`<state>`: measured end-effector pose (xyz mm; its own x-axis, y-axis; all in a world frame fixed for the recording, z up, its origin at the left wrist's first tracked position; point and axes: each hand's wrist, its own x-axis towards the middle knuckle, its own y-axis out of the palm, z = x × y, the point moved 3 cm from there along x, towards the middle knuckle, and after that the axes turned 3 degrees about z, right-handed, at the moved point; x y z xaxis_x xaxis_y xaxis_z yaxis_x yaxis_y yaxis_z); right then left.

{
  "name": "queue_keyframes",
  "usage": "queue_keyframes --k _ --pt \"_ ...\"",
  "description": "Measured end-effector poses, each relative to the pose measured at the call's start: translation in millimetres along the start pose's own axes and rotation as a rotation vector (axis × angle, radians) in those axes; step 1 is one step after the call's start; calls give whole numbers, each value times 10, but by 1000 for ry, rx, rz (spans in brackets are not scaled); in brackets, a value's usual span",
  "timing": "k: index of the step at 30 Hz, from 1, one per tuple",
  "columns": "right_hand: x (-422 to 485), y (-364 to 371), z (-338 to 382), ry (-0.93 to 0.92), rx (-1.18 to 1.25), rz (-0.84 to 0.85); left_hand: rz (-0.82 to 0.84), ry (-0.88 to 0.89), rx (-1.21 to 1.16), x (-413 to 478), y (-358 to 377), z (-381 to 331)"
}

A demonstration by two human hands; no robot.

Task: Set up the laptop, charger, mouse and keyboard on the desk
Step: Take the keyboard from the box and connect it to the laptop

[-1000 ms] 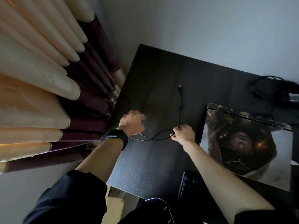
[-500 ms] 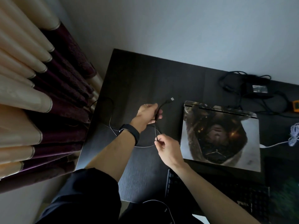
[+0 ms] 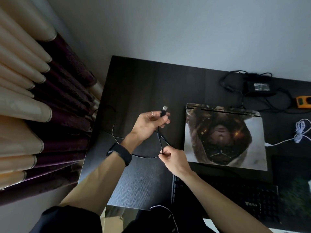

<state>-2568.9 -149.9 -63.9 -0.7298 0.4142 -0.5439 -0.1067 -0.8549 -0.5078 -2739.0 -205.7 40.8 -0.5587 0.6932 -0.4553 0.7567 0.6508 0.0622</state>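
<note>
My left hand holds a black USB plug upright above the dark desk. Lower down, my right hand pinches the same thin black cable, which loops away over the desk's left side. The closed laptop, its lid covered with a picture, lies flat to the right of both hands. The black charger brick with tangled leads sits at the back right. A black keyboard lies in front of the laptop, partly under my right forearm. No mouse is visible.
Cream and purple curtains hang close along the desk's left edge. A white coiled cable and an orange device lie at the far right. A grey wall runs behind the desk. A cardboard box shows below the front edge.
My left hand moved from the cable low on the desk to gripping the USB plug and raised it. My right hand kept its pinch on the cable. The view swung right.
</note>
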Motion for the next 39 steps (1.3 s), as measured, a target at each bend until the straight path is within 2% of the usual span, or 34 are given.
queue_keyframes --k 3,8,11,19,22,25,28,31,35,37,39 --pt "-53 -191 28 66 232 110 18 88 34 -145 13 98" --pt "-250 -832 351 -52 484 -141 63 110 152 -270 -24 167" --pt "-356 -1079 555 -139 540 -200 83 105 194 -278 -40 195" --pt "-560 -1125 727 -292 429 -168 119 59 257 -283 3 223" --pt "-533 -1070 646 -322 258 -195 215 12 314 -284 61 237" --pt "-504 -1028 494 -296 173 -241 305 -31 509 -310 126 260" --pt "-477 -971 272 -200 160 -228 244 -31 727 -346 184 314" --pt "-463 -930 80 -58 214 -161 177 117 996 -401 311 384" --pt "-408 -902 -34 45 318 -132 72 485 1216 -368 461 606" --pt "-344 -889 -100 51 241 -130 1 589 1308 -292 512 759" --pt "-258 -872 -191 53 141 -108 -38 618 1409 -176 548 902"
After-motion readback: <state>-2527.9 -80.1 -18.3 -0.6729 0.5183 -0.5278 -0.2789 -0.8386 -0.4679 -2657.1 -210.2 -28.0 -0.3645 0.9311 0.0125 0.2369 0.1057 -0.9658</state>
